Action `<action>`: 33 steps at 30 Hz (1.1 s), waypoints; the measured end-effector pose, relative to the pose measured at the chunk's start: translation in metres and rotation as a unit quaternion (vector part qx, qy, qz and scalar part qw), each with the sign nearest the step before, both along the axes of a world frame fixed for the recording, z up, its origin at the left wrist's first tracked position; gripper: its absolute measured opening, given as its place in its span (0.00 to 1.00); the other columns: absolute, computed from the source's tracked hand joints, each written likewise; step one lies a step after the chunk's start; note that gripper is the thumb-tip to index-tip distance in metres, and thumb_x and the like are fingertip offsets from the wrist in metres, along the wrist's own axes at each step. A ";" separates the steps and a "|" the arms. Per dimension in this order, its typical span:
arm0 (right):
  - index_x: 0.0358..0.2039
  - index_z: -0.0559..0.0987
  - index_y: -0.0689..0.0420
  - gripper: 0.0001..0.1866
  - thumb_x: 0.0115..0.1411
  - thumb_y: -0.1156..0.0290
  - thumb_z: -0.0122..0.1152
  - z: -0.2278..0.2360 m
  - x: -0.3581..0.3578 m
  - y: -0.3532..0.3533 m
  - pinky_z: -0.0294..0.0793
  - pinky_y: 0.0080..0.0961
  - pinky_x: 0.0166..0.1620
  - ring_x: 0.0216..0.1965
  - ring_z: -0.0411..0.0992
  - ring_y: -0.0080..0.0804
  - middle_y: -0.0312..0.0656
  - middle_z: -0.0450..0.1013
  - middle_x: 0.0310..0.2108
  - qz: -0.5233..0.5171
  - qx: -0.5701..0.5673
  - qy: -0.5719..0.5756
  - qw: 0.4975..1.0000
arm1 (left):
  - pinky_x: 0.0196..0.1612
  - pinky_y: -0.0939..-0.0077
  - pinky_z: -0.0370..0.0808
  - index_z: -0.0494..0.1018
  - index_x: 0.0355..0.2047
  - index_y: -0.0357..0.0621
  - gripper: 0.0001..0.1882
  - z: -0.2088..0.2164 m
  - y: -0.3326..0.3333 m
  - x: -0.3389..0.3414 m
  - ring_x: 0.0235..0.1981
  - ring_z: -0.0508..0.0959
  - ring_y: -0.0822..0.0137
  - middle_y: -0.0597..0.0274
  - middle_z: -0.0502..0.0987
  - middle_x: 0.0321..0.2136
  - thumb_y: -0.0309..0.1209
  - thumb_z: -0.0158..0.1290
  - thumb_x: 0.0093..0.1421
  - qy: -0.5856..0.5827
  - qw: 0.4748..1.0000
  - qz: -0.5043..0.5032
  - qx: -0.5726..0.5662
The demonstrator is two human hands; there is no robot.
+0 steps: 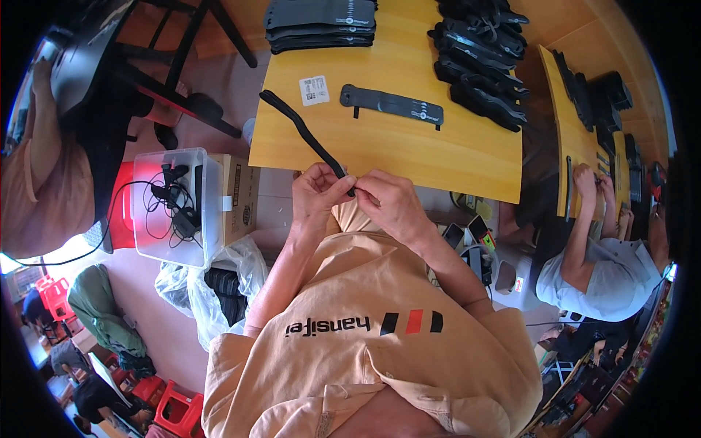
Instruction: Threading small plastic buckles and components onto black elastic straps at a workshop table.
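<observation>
- Two bare hands at ctr of frame, by the near edge of the yellow table (438, 162): L hand (315, 197) and R hand (396, 208), fingertips nearly meeting.
- State: both pinch the lower end of a black strap (304, 131); exact finger placement partly hidden.
- Strap position: held end at frame ctr, free length up & L from the hands, over the table; contact w/ tabletop can't be told throughout.
- Long axis: diagonal, upper L to lower R, slightly bent.
- Nearer hand: L, alongside the strap's run; R reaches only the end, from the R side.
- Surroundings: dark grey band (394, 106) flat, upper ctr, R of strap; white label (315, 90) btwn band & strap tip; stacked dark bands (320, 33) at top.
</observation>
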State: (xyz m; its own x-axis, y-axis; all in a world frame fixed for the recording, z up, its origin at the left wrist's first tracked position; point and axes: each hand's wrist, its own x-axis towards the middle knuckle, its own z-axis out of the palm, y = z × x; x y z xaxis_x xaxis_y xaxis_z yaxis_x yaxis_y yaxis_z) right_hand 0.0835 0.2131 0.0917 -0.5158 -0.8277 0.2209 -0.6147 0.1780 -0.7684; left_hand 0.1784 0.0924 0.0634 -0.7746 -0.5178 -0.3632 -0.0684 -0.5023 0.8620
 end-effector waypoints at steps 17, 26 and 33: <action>0.24 0.75 0.64 0.02 0.47 0.80 0.57 0.006 -0.003 0.002 0.70 0.29 0.25 0.21 0.71 0.40 0.46 0.70 0.21 -0.029 -0.030 -0.097 0.994 | 0.38 0.79 0.77 0.71 0.42 0.34 0.15 0.009 0.005 0.000 0.32 0.77 0.74 0.60 0.77 0.31 0.22 0.56 0.53 0.023 0.999 -0.024 0.008; 0.26 0.75 0.62 0.04 0.47 0.81 0.57 0.006 -0.002 0.008 0.70 0.31 0.24 0.21 0.70 0.41 0.45 0.69 0.22 -0.004 -0.060 -0.021 0.998 | 0.40 0.78 0.77 0.72 0.41 0.34 0.15 0.016 0.008 0.003 0.32 0.77 0.73 0.60 0.77 0.31 0.20 0.56 0.52 0.027 0.999 -0.033 0.031; 0.27 0.76 0.64 0.05 0.47 0.82 0.57 0.001 -0.006 0.007 0.71 0.29 0.24 0.21 0.71 0.41 0.45 0.70 0.22 -0.013 -0.046 -0.108 0.993 | 0.40 0.77 0.77 0.72 0.42 0.33 0.15 0.011 0.009 0.006 0.32 0.77 0.73 0.59 0.77 0.32 0.20 0.56 0.52 0.037 0.998 -0.043 0.011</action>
State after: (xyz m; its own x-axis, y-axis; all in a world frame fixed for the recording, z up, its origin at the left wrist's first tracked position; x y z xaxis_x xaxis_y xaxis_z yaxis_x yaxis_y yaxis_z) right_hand 0.0773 0.2198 0.0924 -0.5798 -0.7952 0.1771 -0.4293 0.1135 -0.8960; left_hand 0.1840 0.1019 0.0744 -0.8410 -0.4405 -0.3141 -0.0492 -0.5158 0.8553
